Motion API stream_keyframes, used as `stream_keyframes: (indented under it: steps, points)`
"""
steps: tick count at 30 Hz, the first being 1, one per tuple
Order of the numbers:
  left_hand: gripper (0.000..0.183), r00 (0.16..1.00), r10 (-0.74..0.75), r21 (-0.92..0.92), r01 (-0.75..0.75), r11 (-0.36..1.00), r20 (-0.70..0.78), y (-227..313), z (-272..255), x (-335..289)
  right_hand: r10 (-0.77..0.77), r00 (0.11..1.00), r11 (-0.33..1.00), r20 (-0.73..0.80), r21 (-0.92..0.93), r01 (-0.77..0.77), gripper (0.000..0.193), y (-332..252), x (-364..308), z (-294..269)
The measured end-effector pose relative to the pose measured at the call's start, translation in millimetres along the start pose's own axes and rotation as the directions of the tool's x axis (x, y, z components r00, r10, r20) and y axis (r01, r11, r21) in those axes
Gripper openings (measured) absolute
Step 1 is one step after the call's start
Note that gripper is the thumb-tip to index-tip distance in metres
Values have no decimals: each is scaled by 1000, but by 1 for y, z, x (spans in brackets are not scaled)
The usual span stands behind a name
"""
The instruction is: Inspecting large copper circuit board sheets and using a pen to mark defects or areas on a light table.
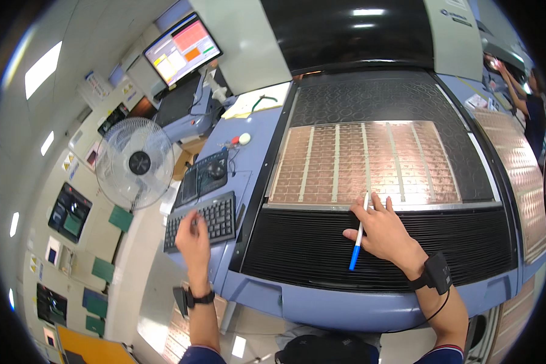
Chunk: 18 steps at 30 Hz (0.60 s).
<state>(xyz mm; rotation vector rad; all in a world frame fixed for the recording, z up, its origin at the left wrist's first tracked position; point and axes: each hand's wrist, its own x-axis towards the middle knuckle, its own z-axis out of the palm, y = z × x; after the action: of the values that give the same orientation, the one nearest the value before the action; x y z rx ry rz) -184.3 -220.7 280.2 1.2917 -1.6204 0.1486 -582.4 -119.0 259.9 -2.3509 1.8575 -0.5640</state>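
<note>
My left hand (192,242) is over the black keyboard (219,217), its fingers loosely bent and nothing visible in them. I cannot tell whether a key is being pressed. A white marker pen with a blue end (356,246) lies slanted between the thumb and fingers of my right hand (383,233). The fingertips of that hand rest at the near edge of a copper-coloured circuit board panel (346,161), which carries pale vertical strips and lies flat on the black machine bed (327,97). Both wrists wear dark straps with small boxes.
Beyond the keyboard are a mouse (216,169), a monitor (182,48) and a standing fan (136,162). A ribbed black cover (370,249) spans the machine's front. More copper panels (515,176) lie at the right, where another person (532,109) stands.
</note>
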Motion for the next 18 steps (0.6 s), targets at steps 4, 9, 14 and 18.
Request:
stream_keyframes:
  steps: [4, 9, 14, 18]
  points:
    - [21, 943, 332, -211, -320, 924, 23, 80, 59, 41, 57, 997, 995, -59, 81, -53, 51, 0, -8, -4]
    - [21, 801, 573, -547, -405, 732, 173, 122, 119, 1, 78, 969, 944, -234, 331, 4, 37, -16, 6, -12]
    - [24, 620, 759, -643, -501, 579, 200, 123, 118, -24, -64, 953, 947, -295, 284, 152, 29, -27, 4, -13]
    - [21, 653, 716, -718, -372, 588, 249, 122, 110, -27, -159, 954, 930, -254, 285, 231, 29, -34, 0, -9]
